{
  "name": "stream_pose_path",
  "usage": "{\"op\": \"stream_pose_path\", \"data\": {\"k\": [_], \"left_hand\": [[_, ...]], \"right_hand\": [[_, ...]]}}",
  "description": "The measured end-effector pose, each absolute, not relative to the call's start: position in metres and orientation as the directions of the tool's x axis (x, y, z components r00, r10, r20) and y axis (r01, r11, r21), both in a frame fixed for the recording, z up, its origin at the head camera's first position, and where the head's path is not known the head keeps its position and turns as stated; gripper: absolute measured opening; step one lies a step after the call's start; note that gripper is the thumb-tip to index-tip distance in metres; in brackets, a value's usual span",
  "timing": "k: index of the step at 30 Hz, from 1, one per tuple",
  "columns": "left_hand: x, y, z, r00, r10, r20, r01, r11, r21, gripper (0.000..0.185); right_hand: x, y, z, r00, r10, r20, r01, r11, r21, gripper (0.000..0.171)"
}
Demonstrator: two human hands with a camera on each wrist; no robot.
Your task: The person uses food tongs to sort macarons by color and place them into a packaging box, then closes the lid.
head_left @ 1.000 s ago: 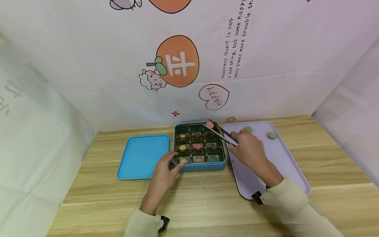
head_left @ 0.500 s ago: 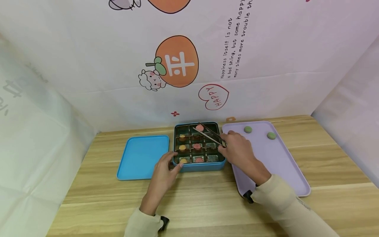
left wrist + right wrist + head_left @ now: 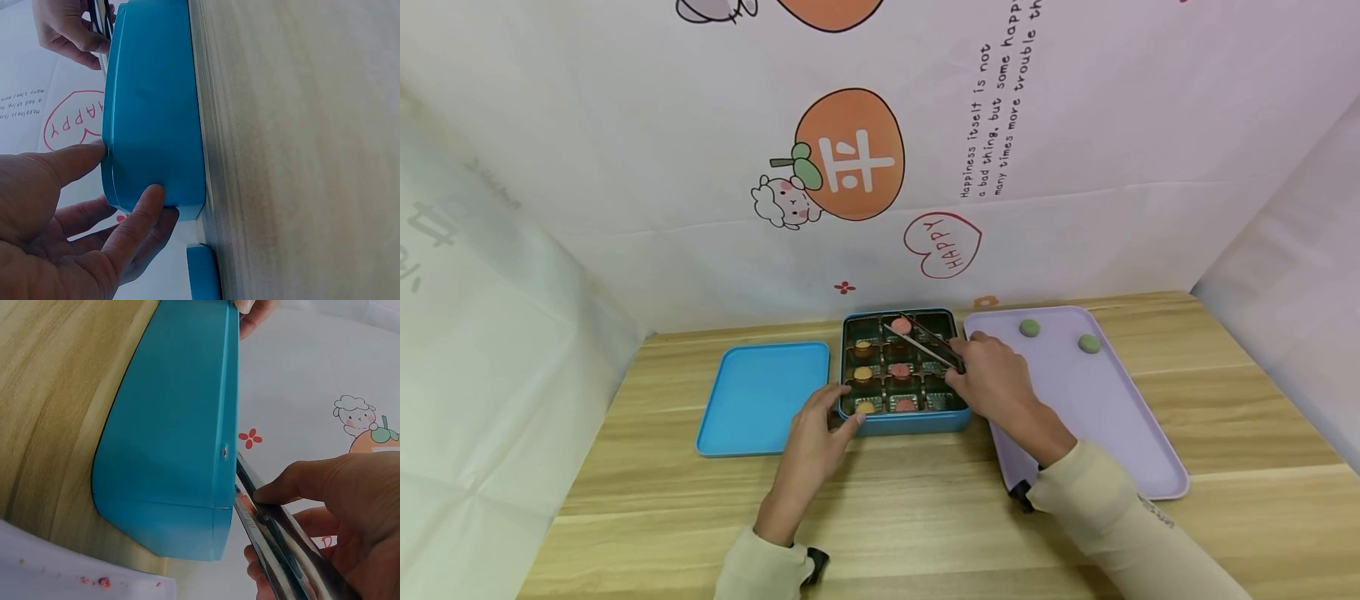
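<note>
Right hand [image 3: 996,379] clamped on tongs [image 3: 306,553], legs astride pink cookie [image 3: 901,326] in or just over back-middle compartment of box [image 3: 913,423]. Left hand [image 3: 815,437] clamped on near left corner, likely steadying box. Tray [image 3: 1082,400] with 2 green cookies [image 3: 1030,328] alongside, presumably shortening reach.

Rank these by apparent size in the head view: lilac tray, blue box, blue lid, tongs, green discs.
1. Lilac tray
2. Blue box and blue lid, too alike to rank
3. Tongs, visible part
4. Green discs, alike
</note>
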State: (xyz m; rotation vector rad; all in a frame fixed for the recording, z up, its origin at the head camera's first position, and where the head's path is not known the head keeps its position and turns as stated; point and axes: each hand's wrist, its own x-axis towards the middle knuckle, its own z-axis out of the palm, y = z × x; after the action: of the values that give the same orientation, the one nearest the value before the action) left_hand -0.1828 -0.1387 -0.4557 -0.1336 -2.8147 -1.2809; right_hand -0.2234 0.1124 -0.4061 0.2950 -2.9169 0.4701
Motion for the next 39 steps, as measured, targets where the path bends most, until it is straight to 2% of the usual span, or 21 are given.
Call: {"op": "stream_pose_path", "data": {"k": [26, 39], "left_hand": [[-0.182, -0.14, -0.456, -0.995, 0.056, 0.077, 0.095, 0.646, 0.757, 0.045], [-0.183, -0.139, -0.455, -0.995, 0.062, 0.08, 0.101, 0.649, 0.754, 0.045]], "right_hand": [[-0.223, 0.113, -0.408, -0.967, -0.166, 0.194, -0.219, 0.931, -0.292, 0.043], [-0.211, 0.123, -0.401, -0.965, -0.154, 0.211, -0.21, 0.938, -0.277, 0.041]]}}
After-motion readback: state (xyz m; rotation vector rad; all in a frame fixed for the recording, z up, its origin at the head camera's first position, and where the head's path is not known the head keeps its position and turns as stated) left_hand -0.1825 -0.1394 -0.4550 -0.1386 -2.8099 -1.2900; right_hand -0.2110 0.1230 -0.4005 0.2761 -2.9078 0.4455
